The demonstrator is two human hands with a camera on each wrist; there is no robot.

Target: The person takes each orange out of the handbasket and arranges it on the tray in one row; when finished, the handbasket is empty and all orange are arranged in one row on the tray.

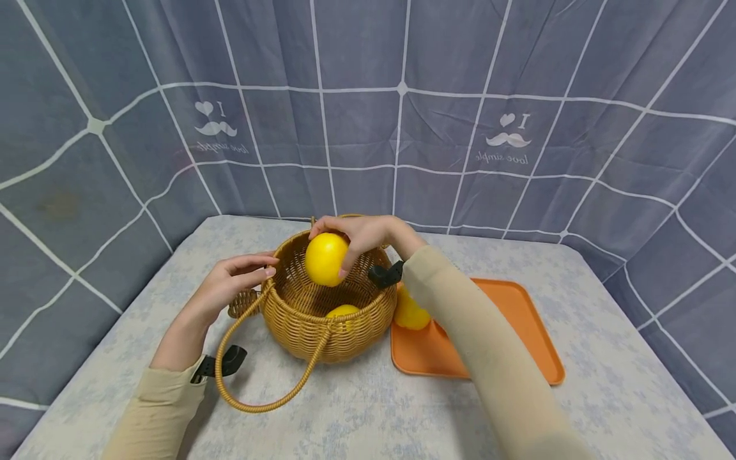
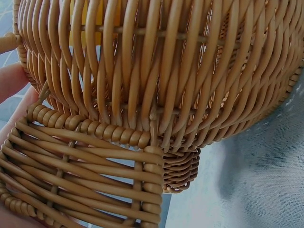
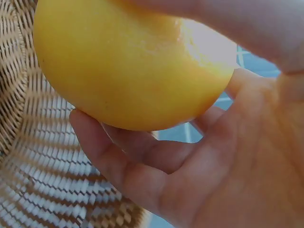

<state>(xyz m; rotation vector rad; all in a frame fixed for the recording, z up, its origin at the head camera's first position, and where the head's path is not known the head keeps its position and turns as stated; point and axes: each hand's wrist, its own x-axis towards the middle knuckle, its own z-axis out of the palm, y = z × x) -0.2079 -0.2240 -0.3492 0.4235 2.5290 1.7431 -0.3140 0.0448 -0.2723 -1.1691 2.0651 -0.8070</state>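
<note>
My right hand [image 1: 365, 236] holds a round, smooth yellow fruit [image 1: 326, 259] over the open wicker basket [image 1: 333, 338], with the thumb on one side and fingers on the other. In the right wrist view, the fingers [image 3: 137, 175] curl around the fruit [image 3: 128, 71], and woven wicker [image 3: 42, 142] shows behind it. A second yellow fruit [image 1: 343, 311] lies inside the basket. At the basket's left rim, my left hand [image 1: 232, 281] grips the edge with thumb and fingertips. The left wrist view shows the wicker wall [image 2: 156, 61] and a woven side piece [image 2: 80, 166], with part of the hand behind.
An orange tray [image 1: 517, 313] lies right of the basket, partly under the right forearm. More yellow fruit [image 1: 411, 311] sits at its left edge, partly hidden by the sleeve. The basket's looped handle [image 1: 259, 409] hangs toward the front. A grey-blue checked curtain [image 1: 368, 128] stands behind the table.
</note>
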